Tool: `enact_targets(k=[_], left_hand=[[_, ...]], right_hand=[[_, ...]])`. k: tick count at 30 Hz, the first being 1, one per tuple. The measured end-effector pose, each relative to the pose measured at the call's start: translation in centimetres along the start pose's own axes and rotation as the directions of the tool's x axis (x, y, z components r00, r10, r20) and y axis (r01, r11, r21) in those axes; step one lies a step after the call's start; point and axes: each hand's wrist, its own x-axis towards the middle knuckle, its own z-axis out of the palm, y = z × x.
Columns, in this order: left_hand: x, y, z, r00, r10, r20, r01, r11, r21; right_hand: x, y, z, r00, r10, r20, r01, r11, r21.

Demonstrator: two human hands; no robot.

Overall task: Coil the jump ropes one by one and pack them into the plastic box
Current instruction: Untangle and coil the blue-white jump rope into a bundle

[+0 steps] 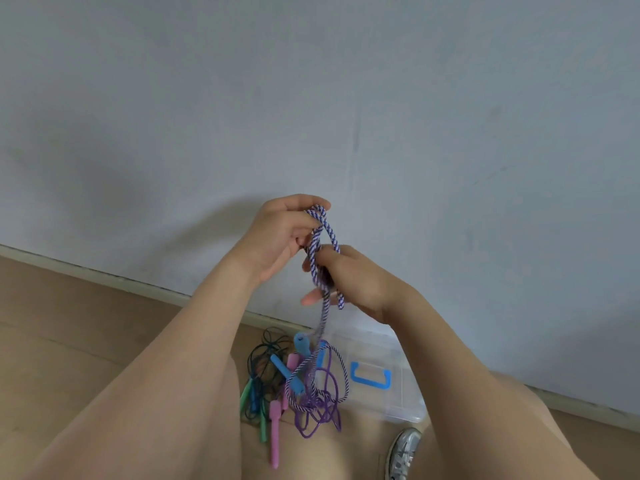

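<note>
Striped jump rope (331, 233), gripped in left hand (280, 237), right hand (356, 278), above plastic box (401, 403) beside wall (346, 98)

The right forearm (446, 358) covers the near right part of the plastic box (388, 344), and the left forearm (194, 358) hides the left edge of the rope pile (294, 389). Within the pile, which handle belongs to which cord cannot be told. The striped rope (325, 233) blurs below the right hand (356, 278), whose fingers (310, 300) hide part of it. The shoe (403, 452) is cut by the bottom edge
</note>
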Motion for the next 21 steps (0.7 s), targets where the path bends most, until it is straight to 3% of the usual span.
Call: enact_targets(k=[3,5,7,9,11,13,16,18,19,21], left_hand=[[0.3,-0.4,0.1,0.998,0.01,-0.068,-0.009,1.0,0.022],[0.5,-1.0,-0.1,0.997,-0.064,-0.043,0.066,0.995,0.069],[0.4,-1.7,-0.3,0.977,-0.207,0.057,0.198,0.971,0.134],[-0.3,-1.8,0.3,0.903,-0.362,0.23,0.311,0.922,0.229],[-1.1,-1.7,1.4,0.798,-0.508,0.326,0.352,0.83,0.433],[-1.3,-2.4,2.0,0.718,-0.618,0.321,0.292,0.686,0.667],[-0.9,-4.4,1.4,0.746,-0.629,0.219,0.06,0.392,0.918],[-0.7,-5.1,0.9,0.792,-0.598,0.121,-0.005,0.192,0.981],[-0.6,-5.4,0.6,0.825,-0.559,0.082,0.016,0.169,0.985],[-0.4,-5.3,0.6,0.883,-0.469,0.033,0.11,0.275,0.955]], right_hand=[[0.4,0.4,0.0,0.97,-0.156,-0.187,0.118,0.973,-0.197],[0.7,0.6,-0.1,0.912,-0.256,-0.32,0.199,0.959,-0.201],[1.0,0.5,-0.4,0.803,-0.359,-0.475,0.314,0.933,-0.175],[1.0,0.0,-0.7,0.681,-0.412,-0.605,0.425,0.895,-0.131],[0.6,-0.8,-0.7,0.654,-0.374,-0.658,0.553,0.83,0.078],[0.0,-1.6,-0.9,0.686,-0.316,-0.655,0.631,0.706,0.32],[-0.6,-2.0,-1.8,0.683,-0.266,-0.68,0.664,0.614,0.427],[-0.4,-1.2,-2.6,0.627,-0.296,-0.721,0.672,0.674,0.308],[-0.3,-0.8,-3.0,0.577,-0.344,-0.741,0.663,0.727,0.178],[-0.2,0.2,-3.9,0.496,-0.505,-0.707,0.548,0.813,-0.197]])
